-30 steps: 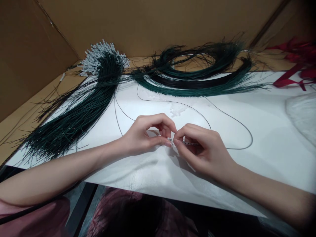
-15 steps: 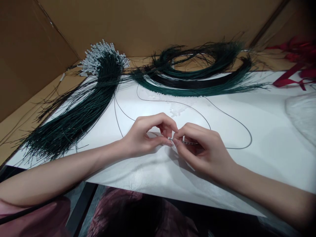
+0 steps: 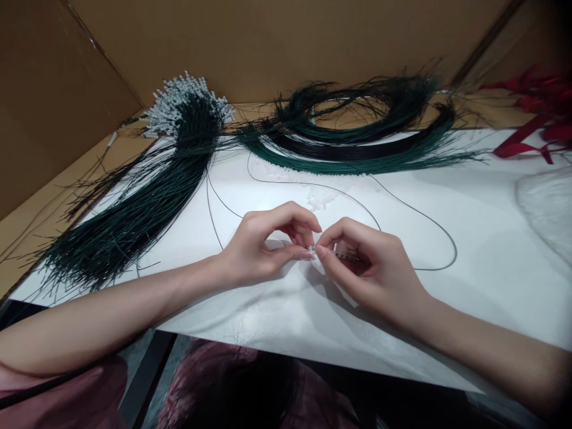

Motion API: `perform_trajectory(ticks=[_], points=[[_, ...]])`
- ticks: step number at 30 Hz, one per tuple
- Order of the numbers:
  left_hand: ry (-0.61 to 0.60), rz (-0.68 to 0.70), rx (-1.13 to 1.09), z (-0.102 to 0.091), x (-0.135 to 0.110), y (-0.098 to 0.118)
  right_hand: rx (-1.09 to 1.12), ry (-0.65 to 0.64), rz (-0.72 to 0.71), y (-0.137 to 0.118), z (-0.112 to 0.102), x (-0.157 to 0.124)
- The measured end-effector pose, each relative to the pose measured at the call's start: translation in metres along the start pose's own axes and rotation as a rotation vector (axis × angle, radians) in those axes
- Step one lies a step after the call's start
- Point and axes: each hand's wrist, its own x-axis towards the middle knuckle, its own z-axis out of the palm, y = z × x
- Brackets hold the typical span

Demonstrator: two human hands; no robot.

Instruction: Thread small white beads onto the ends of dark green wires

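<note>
Above the white board, both hands meet fingertip to fingertip. My left hand (image 3: 272,241) pinches a small white bead-like piece (image 3: 311,249) between thumb and fingers. My right hand (image 3: 369,262) grips a thin dark cord, closed at its tip right beside that piece. A black-and-white beaded or twisted stretch of the cord (image 3: 346,256) shows inside the right palm. Fingers hide part of the pinched piece, so its exact shape is unclear. Just beyond the hands lies a small scatter of white beads (image 3: 319,195).
On the left lies a thick bundle of dark green cords (image 3: 134,208) with white beaded ends (image 3: 183,110). More green and black cords (image 3: 357,152) curve along the back. Red ribbon (image 3: 522,137) and a clear plastic bag (image 3: 549,208) sit at right. Cardboard walls (image 3: 286,47) stand behind.
The fingertips of my right hand have shifted slightly up and drawn a little away from the left fingers. More of the white piece shows between them. My left hand has barely moved.
</note>
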Motion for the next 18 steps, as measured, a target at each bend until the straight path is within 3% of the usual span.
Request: perform_trajectory(ticks=[8, 18], points=[[-0.05, -0.015, -0.001, -0.0011, -0.0017, 0.0026, 0.099, -0.011, 0.051, 0.0016, 0.0025, -0.0005], [-0.078, -0.07, -0.047, -0.0082, -0.0001, 0.0069, 0.04, 0.007, 0.023, 0.0049, 0.0032, -0.0007]])
